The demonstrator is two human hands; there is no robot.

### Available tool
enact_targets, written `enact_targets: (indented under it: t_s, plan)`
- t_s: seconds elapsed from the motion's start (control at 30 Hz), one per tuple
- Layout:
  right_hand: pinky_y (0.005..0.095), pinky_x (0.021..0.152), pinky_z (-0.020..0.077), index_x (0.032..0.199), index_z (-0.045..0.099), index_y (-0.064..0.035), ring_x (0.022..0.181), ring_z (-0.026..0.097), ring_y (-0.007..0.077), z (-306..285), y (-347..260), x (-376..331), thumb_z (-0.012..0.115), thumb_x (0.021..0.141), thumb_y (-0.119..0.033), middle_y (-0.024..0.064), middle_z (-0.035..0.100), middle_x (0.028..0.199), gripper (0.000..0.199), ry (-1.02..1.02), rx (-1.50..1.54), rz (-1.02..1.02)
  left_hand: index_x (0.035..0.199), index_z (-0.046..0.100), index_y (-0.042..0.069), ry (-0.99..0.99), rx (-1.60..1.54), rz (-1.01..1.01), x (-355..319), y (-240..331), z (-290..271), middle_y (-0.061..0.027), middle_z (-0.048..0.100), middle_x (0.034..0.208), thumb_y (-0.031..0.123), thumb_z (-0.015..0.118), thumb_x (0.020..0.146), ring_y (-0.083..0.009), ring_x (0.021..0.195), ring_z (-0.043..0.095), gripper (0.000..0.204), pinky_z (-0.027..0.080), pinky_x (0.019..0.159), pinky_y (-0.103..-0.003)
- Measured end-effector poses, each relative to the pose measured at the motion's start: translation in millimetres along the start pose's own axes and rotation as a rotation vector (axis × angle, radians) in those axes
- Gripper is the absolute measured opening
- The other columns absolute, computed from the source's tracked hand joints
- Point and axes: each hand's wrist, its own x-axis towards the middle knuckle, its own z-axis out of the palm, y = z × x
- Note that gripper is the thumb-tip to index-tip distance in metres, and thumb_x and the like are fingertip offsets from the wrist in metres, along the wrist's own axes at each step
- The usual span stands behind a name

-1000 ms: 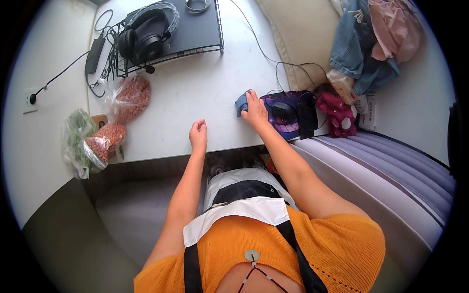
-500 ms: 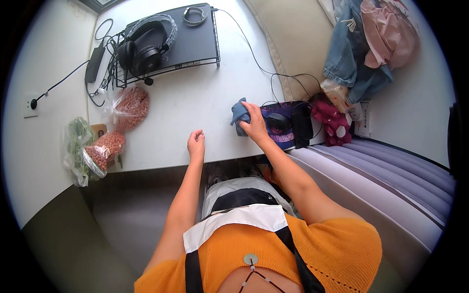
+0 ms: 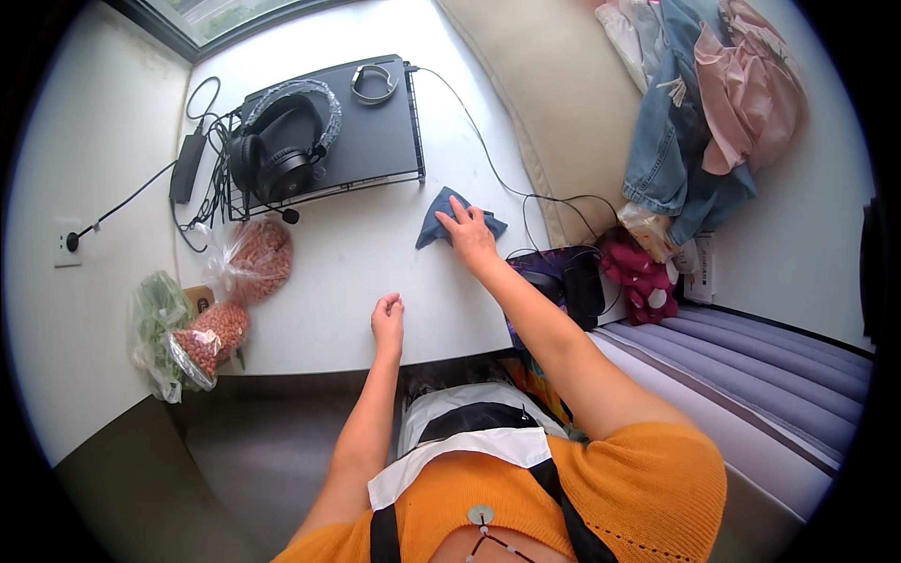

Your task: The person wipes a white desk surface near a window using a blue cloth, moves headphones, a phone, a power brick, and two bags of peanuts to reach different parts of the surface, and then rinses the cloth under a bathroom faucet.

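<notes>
A blue cloth (image 3: pixel 434 229) lies spread on the white table (image 3: pixel 324 328), below and right of the laptop. On top of it, my right hand (image 3: pixel 472 239) holds it against the tabletop with bent, slightly parted fingers. The cloth's corners stick out on both sides of the hand. My left hand (image 3: pixel 387 322) is loosely curled close to the table's front edge, with nothing visible in it. A dark patterned mouse pad (image 3: pixel 569 258) with a black mouse on it is partly hidden behind my right forearm.
Headphones (image 3: pixel 286 174) and a watch (image 3: pixel 374 83) rest on the closed laptop (image 3: pixel 375 127), which sits on a wire stand. Bags of peanuts (image 3: pixel 261 258) and a bag of greens (image 3: pixel 158 324) lie at the left. Cables, a maroon bundle (image 3: pixel 638 277) and clothes (image 3: pixel 671 141) are at the right.
My right hand has slid the cloth away from the mouse pad, leftward and toward the back. The cloth is flatter now. The view has tilted up, showing more window.
</notes>
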Motion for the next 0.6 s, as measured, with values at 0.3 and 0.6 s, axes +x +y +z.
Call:
enact_targets:
  t_s: [0.3,0.6]
  plan:
    - [0.04,0.097,0.0442,0.126,0.053,-0.031,0.116,0.043,0.0344,-8,39,119,0.054,0.08,0.003,0.0019,0.036,0.145,0.058,0.073,0.058,0.215,0.112,0.058,0.0,0.039,-0.051,0.004,32,30,12,-0.0064,0.061,0.105,0.01,0.051,0.092,-0.0128,0.092,0.059,0.024,0.047,0.08,-0.025]
    - [0.0407,0.09,0.0492,0.136,0.04,-0.0176,0.117,0.044,0.0379,-40,103,177,0.048,0.088,-0.008,0.0142,0.034,0.141,0.05,0.067,-0.22,0.448,0.112,0.057,-0.001,0.014,-0.072,0.013,44,40,16,-0.008,0.061,0.107,0.01,0.049,0.093,-0.014,0.094,0.059,0.024,0.047,0.082,-0.025]
